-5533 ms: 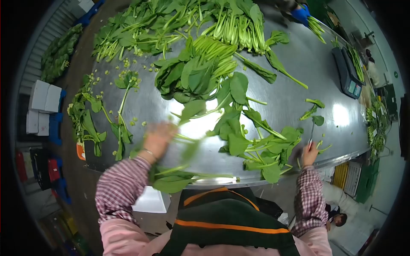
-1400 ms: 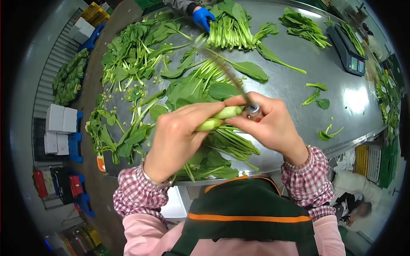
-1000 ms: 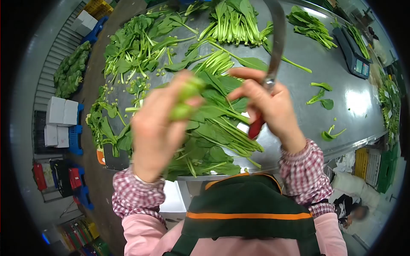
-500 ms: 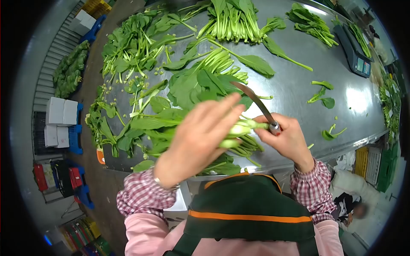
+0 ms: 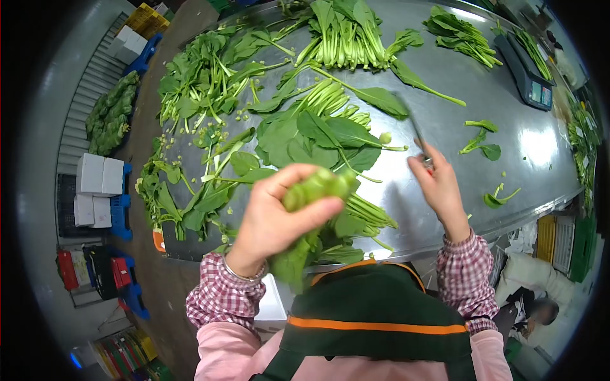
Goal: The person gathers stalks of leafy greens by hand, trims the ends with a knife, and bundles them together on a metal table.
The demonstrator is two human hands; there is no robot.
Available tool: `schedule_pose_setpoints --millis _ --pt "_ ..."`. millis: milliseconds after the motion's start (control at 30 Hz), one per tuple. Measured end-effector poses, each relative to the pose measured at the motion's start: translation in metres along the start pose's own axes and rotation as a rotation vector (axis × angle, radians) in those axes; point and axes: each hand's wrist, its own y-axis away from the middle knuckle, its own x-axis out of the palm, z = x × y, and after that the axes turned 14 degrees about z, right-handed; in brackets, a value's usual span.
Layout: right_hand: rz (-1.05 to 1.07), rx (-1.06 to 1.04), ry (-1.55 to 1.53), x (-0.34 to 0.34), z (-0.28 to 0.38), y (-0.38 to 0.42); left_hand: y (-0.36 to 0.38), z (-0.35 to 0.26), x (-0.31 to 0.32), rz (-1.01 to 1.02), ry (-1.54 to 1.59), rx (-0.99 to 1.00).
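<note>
My left hand (image 5: 270, 216) is closed around a leafy green vegetable (image 5: 318, 185), its pale stem ends pointing away and its leaves hanging down by the apron. In my right hand (image 5: 441, 193) is a curved knife (image 5: 416, 124), gripped at the handle with the blurred blade pointing up and away. Between the two hands, a small round cut piece (image 5: 385, 137) shows just beyond the held greens. A pile of leafy greens (image 5: 286, 143) lies in front of my left hand, and more stems (image 5: 372, 213) rest on the table beneath it.
On the metal table (image 5: 438, 232) stand a neat row of greens (image 5: 346, 44) at the back and a loose heap (image 5: 203, 82) on the left. A digital scale (image 5: 530, 82) is at the right, with leaf scraps (image 5: 480, 143) nearer. White boxes (image 5: 98, 174) stand beyond the left edge.
My left hand has turned over and now grips the greens, stem ends upward. My right hand has drawn the knife away to the right, apart from the stems.
</note>
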Motion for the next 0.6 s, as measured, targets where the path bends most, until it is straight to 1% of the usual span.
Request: schedule_pose_setpoints --millis 33,67,100,133,200,233,267,333,367,400,433,467,500,533,600 --pt "0.005 -0.009 0.000 -0.002 -0.005 0.000 0.001 -0.001 -0.007 -0.081 0.025 0.046" --pt "0.193 0.227 -0.220 -0.004 -0.008 0.004 0.001 -0.001 -0.016 -0.159 0.049 0.088" --pt "0.380 0.470 -0.443 -0.003 -0.006 0.010 0.001 0.006 -0.031 -0.165 0.080 0.147" --pt "0.414 0.465 -0.591 0.006 -0.002 0.016 0.001 0.012 -0.045 -0.169 0.110 0.204" --pt "0.395 0.385 -0.333 0.033 -0.029 0.022 0.001 0.007 -0.054 -0.170 0.133 0.208" --pt "0.367 0.333 -0.176 0.043 -0.051 0.030 0.002 -0.002 -0.054 -0.225 0.154 0.160" --pt "0.370 0.333 -0.170 0.042 -0.053 0.036 0.003 -0.007 -0.056 -0.278 0.176 0.111" --pt "0.418 0.352 -0.211 0.041 -0.056 0.050 0.011 -0.003 -0.072 -0.380 0.139 0.170" --pt "0.486 0.414 -0.189 0.038 -0.058 0.058 0.017 -0.002 -0.077 -0.391 0.130 0.202" --pt "0.483 0.425 -0.187 0.040 -0.065 0.065 0.019 -0.003 -0.081 -0.399 0.118 0.242" --pt "0.548 0.416 -0.109 0.047 -0.077 0.073 0.017 0.001 -0.086 -0.389 0.125 0.246" --pt "0.620 0.403 -0.033 0.053 -0.086 0.076 0.017 0.007 -0.090 -0.392 0.059 0.225" --pt "0.630 0.454 -0.096 0.056 -0.088 0.076 0.016 0.011 -0.090 -0.397 -0.006 0.201" --pt "0.633 0.458 -0.092 0.056 -0.088 0.076 0.015 0.015 -0.085 -0.430 -0.046 0.185" --pt "0.479 0.256 -0.009 0.055 -0.083 0.073 0.018 0.010 -0.067 -0.338 -0.182 0.019"
